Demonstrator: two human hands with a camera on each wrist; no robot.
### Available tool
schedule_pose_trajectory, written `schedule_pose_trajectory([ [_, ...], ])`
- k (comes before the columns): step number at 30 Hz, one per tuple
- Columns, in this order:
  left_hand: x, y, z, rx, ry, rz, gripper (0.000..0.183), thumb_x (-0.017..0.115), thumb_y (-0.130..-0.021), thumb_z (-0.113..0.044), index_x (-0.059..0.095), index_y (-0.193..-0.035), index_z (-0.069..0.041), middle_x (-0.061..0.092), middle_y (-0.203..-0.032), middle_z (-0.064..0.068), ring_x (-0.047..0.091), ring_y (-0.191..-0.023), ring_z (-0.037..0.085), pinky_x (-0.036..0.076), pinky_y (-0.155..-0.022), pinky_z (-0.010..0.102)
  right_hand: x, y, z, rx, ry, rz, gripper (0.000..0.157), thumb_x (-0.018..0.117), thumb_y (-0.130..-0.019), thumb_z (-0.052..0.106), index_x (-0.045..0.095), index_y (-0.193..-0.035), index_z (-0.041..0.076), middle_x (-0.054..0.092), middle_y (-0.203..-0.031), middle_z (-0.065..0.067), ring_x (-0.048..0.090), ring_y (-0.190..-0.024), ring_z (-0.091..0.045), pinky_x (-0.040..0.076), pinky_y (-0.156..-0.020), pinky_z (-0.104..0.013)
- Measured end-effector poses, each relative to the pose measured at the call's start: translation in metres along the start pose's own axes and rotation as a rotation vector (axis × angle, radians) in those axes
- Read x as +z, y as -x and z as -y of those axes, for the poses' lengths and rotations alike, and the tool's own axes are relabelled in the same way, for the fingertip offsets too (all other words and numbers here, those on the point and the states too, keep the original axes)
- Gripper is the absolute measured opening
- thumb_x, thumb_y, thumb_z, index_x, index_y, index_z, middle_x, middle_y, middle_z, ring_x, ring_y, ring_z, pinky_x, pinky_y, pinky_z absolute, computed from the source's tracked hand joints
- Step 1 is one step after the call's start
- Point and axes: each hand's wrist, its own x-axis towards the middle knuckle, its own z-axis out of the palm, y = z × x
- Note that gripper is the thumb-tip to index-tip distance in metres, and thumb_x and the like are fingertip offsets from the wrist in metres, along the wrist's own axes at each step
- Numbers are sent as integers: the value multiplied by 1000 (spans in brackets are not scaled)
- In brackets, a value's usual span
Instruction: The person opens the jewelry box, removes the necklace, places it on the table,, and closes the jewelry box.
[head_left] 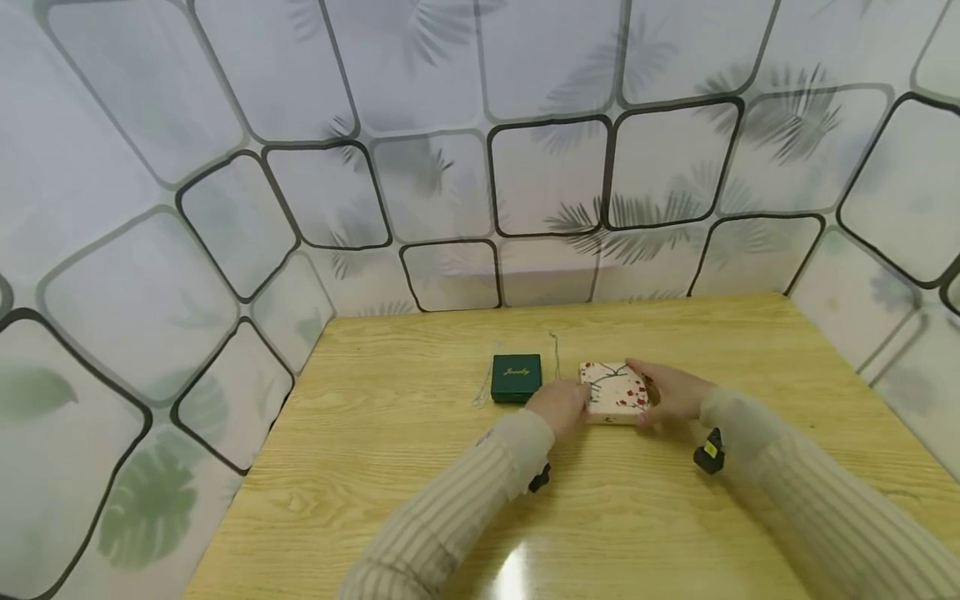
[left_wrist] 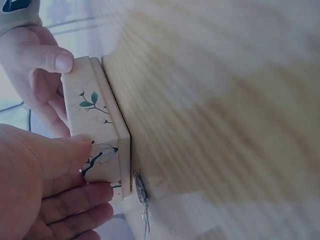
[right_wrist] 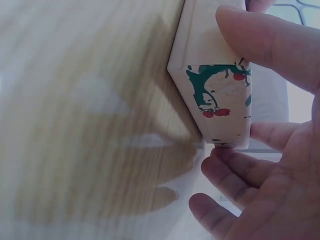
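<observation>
A cream box [head_left: 617,390] printed with red blossoms and dark branches lies flat on the wooden table, with its lid on. My left hand [head_left: 561,406] grips it at the left side; in the left wrist view the thumb lies on the front corner and the fingers bend along the side of the box [left_wrist: 92,110]. From the right, my right hand [head_left: 673,392] holds the opposite side. Its thumb presses the front face of the box [right_wrist: 217,95], while the fingers reach around the far corner in the right wrist view.
Left of the cream box stands a dark green box [head_left: 516,379] with gold "Jewelry" lettering. A thin silver chain [head_left: 556,354] lies between the two boxes, and another pale chain [head_left: 483,387] lies along the green box's left side. A patterned curtain [head_left: 547,175] surrounds the table [head_left: 360,433].
</observation>
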Motion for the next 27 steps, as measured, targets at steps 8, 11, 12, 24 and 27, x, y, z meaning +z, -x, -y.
schedule_pose_trajectory([
  [8,-4,-10,10,-71,-38,32,22,62,-94,-31,62,-113,-19,64,-98,-4,62,-89,11,51,-70,27,-2,-19,2,9,-60,5,113,82,-74,42,15,-150,-8,22,-151,-31,23,-137,-48,19,-109,-61],
  [11,-5,-13,12,-67,-69,36,26,61,-95,-32,62,-117,-17,64,-97,-3,62,-88,11,51,-70,28,-4,-22,3,3,-73,5,112,81,-76,40,13,-150,-9,20,-151,-31,22,-137,-48,18,-109,-61],
  [12,-6,-14,12,-65,-76,38,28,61,-95,-32,62,-118,-17,64,-96,-2,62,-87,11,51,-69,28,-5,-23,4,1,-77,4,112,81,-76,40,12,-150,-9,20,-152,-31,21,-137,-48,18,-109,-61],
  [24,-12,-28,15,-93,-29,82,15,59,-97,-29,65,-104,-17,62,-90,-3,54,-72,9,44,-59,27,-9,-33,-5,25,-100,15,113,81,-76,39,9,-151,-7,18,-152,-32,22,-137,-48,18,-109,-62],
  [27,-11,-30,16,-84,-21,77,13,58,-98,-28,65,-101,-18,62,-87,-4,53,-71,8,44,-60,26,-9,-34,-6,34,-116,21,114,82,-76,39,9,-151,-6,17,-152,-31,21,-137,-48,18,-109,-62],
])
